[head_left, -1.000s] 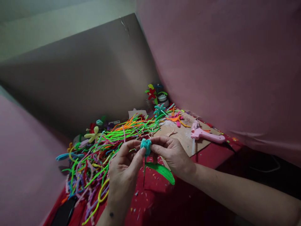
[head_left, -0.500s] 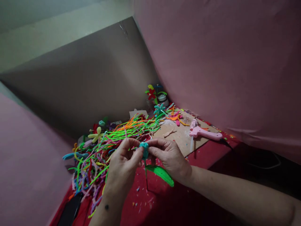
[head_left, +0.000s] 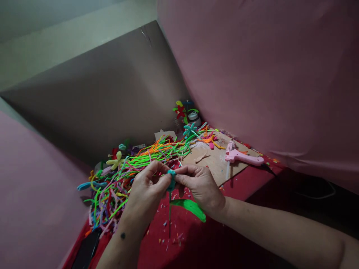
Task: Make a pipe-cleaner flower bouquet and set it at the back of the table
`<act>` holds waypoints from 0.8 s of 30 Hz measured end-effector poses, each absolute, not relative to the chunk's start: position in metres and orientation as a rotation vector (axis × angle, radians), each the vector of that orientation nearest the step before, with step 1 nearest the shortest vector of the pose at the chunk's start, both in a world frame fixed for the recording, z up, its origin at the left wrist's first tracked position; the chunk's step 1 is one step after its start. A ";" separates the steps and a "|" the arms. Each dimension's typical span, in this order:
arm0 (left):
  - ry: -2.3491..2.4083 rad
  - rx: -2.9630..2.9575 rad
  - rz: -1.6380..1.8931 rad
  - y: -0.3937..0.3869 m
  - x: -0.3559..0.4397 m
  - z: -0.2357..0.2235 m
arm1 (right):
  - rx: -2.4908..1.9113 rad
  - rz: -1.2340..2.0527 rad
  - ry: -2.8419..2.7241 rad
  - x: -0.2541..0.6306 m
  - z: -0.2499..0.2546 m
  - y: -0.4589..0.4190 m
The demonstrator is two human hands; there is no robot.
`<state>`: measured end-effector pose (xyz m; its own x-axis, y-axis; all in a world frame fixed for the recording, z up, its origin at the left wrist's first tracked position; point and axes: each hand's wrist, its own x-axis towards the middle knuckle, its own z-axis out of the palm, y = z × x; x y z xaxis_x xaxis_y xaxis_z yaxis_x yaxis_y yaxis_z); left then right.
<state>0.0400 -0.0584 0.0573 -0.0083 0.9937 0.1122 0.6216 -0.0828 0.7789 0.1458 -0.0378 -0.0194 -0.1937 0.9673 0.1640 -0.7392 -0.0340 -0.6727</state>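
Between my two hands is a small turquoise pipe-cleaner flower (head_left: 171,181) on a thin dark stem (head_left: 169,220). A bright green fuzzy leaf (head_left: 190,208) sticks out from the stem to the right, below my right hand. My left hand (head_left: 150,188) pinches the flower's left side between thumb and fingers. From the other side, the thumb and forefinger of my right hand (head_left: 200,186) pinch its upper right edge. The fingertips hide part of the flower. Its stem hangs down over the red cloth (head_left: 157,243).
A heap of coloured pipe cleaners (head_left: 157,157) spreads behind and left of my hands. A pink glue gun (head_left: 244,157) lies on a brown board (head_left: 213,164) at right. Finished flowers (head_left: 181,111) stand by a white jar (head_left: 193,117) at the back. A dark phone (head_left: 86,248) lies front left.
Both hands have shifted slightly left with the flower. The stem hangs a little lower and more upright, and the flower looks turned somewhat between the fingertips.
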 end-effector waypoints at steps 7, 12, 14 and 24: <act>1.654 1.755 0.936 -0.057 0.039 0.060 | -0.415 1.589 -0.766 0.148 -0.016 -0.037; 1.584 1.686 0.992 -0.053 0.037 0.060 | -0.383 1.605 -0.794 0.149 -0.013 -0.031; 1.555 1.657 1.009 -0.051 0.038 0.061 | -0.370 1.602 -0.814 0.150 -0.011 -0.028; 1.422 1.641 1.177 -0.038 0.028 0.062 | -0.376 1.533 -0.956 0.149 0.005 -0.005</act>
<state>0.0278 -0.0384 0.0616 0.0041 0.9784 0.2066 0.3855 -0.1922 0.9025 0.1494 -0.0054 0.0049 -0.2184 0.9339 0.2831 -0.6653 0.0697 -0.7433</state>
